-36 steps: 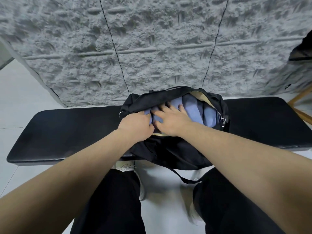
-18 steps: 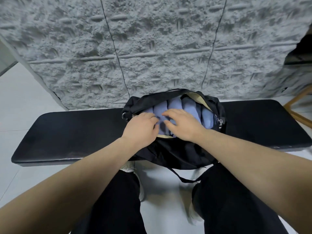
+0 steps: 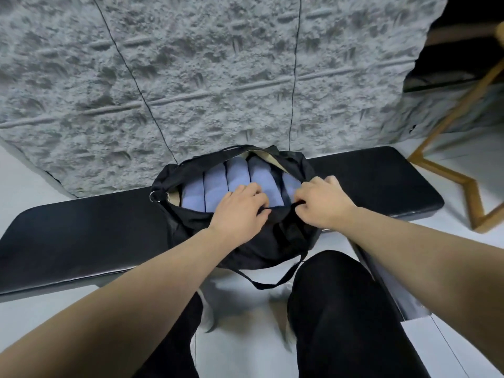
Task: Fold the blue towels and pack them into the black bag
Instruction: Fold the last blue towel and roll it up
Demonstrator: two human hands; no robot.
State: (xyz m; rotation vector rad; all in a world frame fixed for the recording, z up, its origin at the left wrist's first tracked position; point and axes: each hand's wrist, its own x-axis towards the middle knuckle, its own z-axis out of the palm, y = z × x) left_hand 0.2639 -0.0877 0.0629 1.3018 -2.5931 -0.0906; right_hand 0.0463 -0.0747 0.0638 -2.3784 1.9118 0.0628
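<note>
My soft black fabric bag (image 3: 245,241) sits on the long black padded bench (image 3: 81,236), about midway along it, hanging a little over the near edge, with its mouth open toward me. Inside it the folded light-blue towels (image 3: 215,186) stand packed side by side in a row, filling the opening from end to end. My left hand (image 3: 240,208) lies over the near rim of the bag, fingers curled down onto the black cloth right at the towels' near ends. My right hand (image 3: 321,203) is just beside it, toward the bag's right end, fingers bent and pinching the same near rim of the fabric. A thin black strap (image 3: 272,282) droops from the bag below the bench's near edge, between my knees in black trousers (image 3: 341,309). Behind the bench's far edge rises a rough grey textured wall (image 3: 218,77); a pale tiled floor (image 3: 245,350) lies under me, and a wooden frame (image 3: 450,170) stands past the bench's right end.
</note>
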